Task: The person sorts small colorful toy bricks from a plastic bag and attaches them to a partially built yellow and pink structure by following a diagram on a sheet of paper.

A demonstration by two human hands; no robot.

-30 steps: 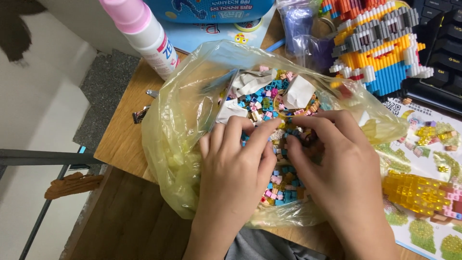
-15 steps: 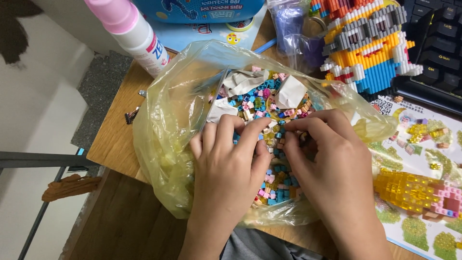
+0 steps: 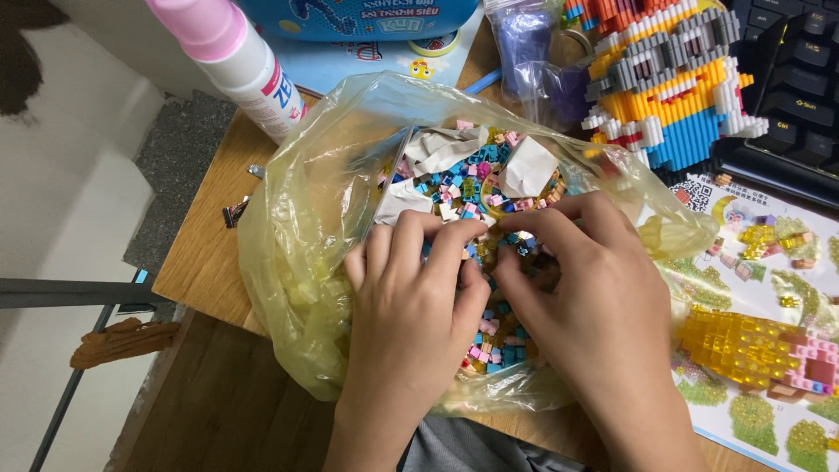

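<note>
Yellowish thin plastic bag (image 3: 297, 253) mid-frame holds tiny coloured bricks (image 3: 472, 179); left hand (image 3: 411, 306) and right hand (image 3: 594, 297) pinch pieces, which could spill off the desk (image 3: 201, 253) edge.

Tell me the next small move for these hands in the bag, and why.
Probably spread the left hand and right hand apart: both lie flat over the small bricks in the yellow plastic bag, fingertips meeting and hiding the pieces beneath.

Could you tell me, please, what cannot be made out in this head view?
- Fingertips of left hand and right hand: curled under, so any held brick is hidden.
- Small bricks beneath the hands: covered.
- Keyboard: cut by the right edge.
- Pink-capped bottle: top cut off.
</note>
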